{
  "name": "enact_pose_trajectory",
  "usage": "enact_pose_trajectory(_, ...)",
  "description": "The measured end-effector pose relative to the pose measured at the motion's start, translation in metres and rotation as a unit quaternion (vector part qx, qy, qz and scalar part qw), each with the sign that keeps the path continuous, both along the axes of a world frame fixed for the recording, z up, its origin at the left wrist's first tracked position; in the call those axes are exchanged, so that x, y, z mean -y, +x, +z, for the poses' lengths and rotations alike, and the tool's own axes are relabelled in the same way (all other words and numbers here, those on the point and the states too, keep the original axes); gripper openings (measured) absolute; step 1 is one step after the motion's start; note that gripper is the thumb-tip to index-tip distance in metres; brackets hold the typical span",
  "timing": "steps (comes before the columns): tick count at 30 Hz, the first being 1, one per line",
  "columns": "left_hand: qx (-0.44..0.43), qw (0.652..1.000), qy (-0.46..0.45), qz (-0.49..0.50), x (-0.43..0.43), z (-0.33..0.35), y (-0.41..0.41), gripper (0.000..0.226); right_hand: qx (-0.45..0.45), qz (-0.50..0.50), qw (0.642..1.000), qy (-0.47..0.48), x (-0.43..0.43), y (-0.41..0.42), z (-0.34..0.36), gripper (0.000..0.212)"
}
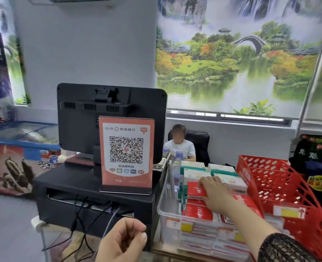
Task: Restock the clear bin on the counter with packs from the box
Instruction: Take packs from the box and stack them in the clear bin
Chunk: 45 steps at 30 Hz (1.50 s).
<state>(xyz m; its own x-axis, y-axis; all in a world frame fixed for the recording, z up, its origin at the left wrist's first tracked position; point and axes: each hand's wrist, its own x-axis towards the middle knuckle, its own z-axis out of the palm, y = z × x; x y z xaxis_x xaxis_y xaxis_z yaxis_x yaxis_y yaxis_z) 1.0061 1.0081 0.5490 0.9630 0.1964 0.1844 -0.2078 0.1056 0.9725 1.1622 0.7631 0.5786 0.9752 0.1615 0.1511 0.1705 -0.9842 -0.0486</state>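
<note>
At the far left, a glass-topped freezer chest (22, 133) stands against the wall, with ice-cream pictures on its red front. Just right of it, a black register screen (92, 118) shows its back, mounted on a black cash drawer base (77, 188). An orange QR code sign (127, 154) stands upright on that base, in front of the screen. Dark cables (80, 214) hang down the front of the base.

Low in the middle, the left hand (122, 241) hovers in front of the base, its fingers curled in against the thumb and holding nothing that can be seen.

Beyond the counter, a person (181, 148) sits in a dark chair under a landscape blind (232, 53).

The clear bin (165, 210) sits on the counter just right of the base, touching or nearly touching it. It holds stacks of white and green packs (194, 173) at the back and red packs toward the front. Yellow and white price labels (186, 226) are stuck to its front wall. The right hand (215, 195) reaches into the bin from the lower right, its fingers wrapped over a red pack (196, 190) that lies on top of the red stacks. A dark patterned sleeve (281, 248) covers that forearm.

A red plastic basket (281, 186) stands just beside the bin on its right.
</note>
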Motion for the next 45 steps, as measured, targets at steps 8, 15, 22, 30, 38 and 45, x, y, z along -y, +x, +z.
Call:
enact_pose_trajectory(8,0.019,0.999,0.048,-0.004,0.015,0.001,0.021,0.028,-0.046,0.006,0.999,0.015,0.001,0.004,-0.007,0.046)
enact_pose_trajectory(15,0.048,0.997,0.061,-0.017,0.024,0.020,0.037,0.026,-0.060,-0.006,0.998,0.020,-0.003,0.002,0.000,0.051)
enact_pose_trajectory(22,0.057,0.996,0.071,-0.012,0.033,0.043,0.042,0.020,0.085,0.003,0.970,0.228,-0.021,-0.011,0.015,0.039)
enact_pose_trajectory(30,0.040,0.998,0.050,0.022,0.049,0.039,0.034,0.019,0.139,0.010,0.853,0.503,-0.054,-0.054,0.030,0.022)
enact_pose_trajectory(38,-0.008,0.998,0.039,0.049,0.054,0.002,0.019,0.020,0.106,0.077,0.805,0.578,-0.077,-0.081,-0.006,0.027)
enact_pose_trajectory(45,-0.011,0.997,0.065,0.040,0.034,-0.012,0.009,0.018,0.105,0.104,0.813,0.563,-0.098,-0.118,-0.027,0.021)
